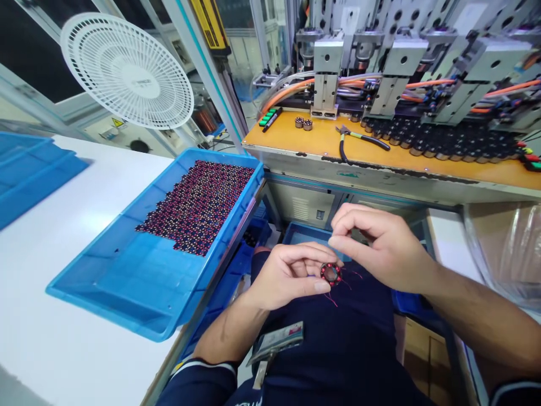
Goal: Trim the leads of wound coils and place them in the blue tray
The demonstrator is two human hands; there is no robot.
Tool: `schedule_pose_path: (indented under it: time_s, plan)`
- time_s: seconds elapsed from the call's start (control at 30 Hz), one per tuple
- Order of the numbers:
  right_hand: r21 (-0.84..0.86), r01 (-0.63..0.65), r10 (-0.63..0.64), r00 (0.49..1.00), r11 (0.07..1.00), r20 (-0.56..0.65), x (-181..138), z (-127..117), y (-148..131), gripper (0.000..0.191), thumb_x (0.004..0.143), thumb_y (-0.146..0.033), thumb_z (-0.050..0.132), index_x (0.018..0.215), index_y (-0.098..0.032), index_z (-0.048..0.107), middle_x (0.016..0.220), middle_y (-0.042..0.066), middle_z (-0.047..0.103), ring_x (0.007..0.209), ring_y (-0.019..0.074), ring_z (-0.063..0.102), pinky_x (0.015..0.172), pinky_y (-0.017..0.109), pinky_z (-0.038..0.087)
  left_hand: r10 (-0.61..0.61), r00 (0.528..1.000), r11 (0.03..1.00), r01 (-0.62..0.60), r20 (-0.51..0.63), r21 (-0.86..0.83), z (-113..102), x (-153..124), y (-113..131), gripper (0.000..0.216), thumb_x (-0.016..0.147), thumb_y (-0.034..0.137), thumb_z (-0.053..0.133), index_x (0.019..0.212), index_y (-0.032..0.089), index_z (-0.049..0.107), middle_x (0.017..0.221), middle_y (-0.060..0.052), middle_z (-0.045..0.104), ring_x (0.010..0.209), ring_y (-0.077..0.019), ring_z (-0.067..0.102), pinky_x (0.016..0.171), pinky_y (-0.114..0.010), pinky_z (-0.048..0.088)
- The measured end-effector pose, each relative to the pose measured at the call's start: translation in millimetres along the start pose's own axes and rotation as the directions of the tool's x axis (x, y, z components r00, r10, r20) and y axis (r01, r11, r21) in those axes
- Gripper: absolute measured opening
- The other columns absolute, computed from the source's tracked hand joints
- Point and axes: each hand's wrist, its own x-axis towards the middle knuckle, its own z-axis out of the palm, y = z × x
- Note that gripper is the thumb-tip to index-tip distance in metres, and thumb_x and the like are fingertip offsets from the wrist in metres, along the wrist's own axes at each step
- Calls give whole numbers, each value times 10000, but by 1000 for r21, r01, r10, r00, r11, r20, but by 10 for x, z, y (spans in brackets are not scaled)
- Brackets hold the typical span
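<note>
Head view: we record one small round wound coil [330,273], dark ring with red windings and thin red wire tails trailing loose, pinched at its edge by the fingers of the left hand [291,274] above the lap. The right hand [378,245] has thumb and forefinger closed just above the coil; whether a wire end sits between them we cannot tell. Left of these, we list one blue plastic tray [127,282], rectangular, tilted, partly filled with many like coils packed flat. On the orange counter [321,141]: one pair of pliers [359,138], two small coils [303,123]. One white round fan [127,70].
</note>
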Motion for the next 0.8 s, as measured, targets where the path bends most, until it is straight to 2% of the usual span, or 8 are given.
schedule_pose_path:
  time_s: [0.1,0.2,0.3,0.4,0.47,0.6,0.8]
  plan:
    - [-42,-96,92,991,994,-99,-87,-28,-39,179,913,-154,604,742,-141,551,775,-14,539,730,50,503,688,161,404,141,990,990,-141,-31,-7,8,20,-17,431,721,16,750,1103,215,754,1073,-87,675,951,-134,662,830,-224,556]
    - [-43,-204,200,977,978,-78,-145,-63,-71,205,927,-204,594,733,-146,561,759,-16,540,709,50,499,661,153,400,225,973,974,-225,-51,11,7,32,-39,486,715,-24,737,1136,218,739,1098,-81,663,971,-131,659,851,-236,566]
    - [7,-308,308,951,951,-5,-146,-96,-106,185,919,-260,613,769,-152,608,754,-22,567,689,38,516,631,113,411,252,966,967,-250,-49,56,5,41,-49,480,710,-38,734,1124,205,743,1104,-92,654,970,-138,659,860,-248,567]
    - [57,-436,425,894,898,146,-104,-130,-147,153,867,-304,677,825,-159,650,689,-34,572,606,34,499,531,94,387,234,971,971,-231,-46,58,6,49,-52,474,705,-55,726,1106,197,748,1107,-97,651,964,-135,660,851,-243,571]
    - [22,-482,464,853,876,239,-68,-153,-170,174,872,-326,660,821,-160,667,634,-37,552,556,34,469,481,102,356,235,971,971,-232,-44,56,7,51,-54,482,699,-66,723,1103,196,748,1105,-89,650,975,-130,656,857,-233,569]
    - [-81,-453,454,833,888,317,-18,-192,-192,208,905,-299,575,772,-169,670,625,-41,551,558,34,467,487,112,349,219,975,975,-217,-34,40,3,47,-55,512,702,-79,713,1128,204,737,1114,-72,636,995,-118,650,888,-236,563]
    - [-75,-376,382,883,924,272,-69,-169,-211,178,939,-258,556,815,-185,661,691,-59,564,605,15,471,546,101,362,198,980,980,-199,-19,-19,-13,51,-55,495,715,-9,751,1155,218,736,1115,-75,631,1024,-117,633,906,-212,545]
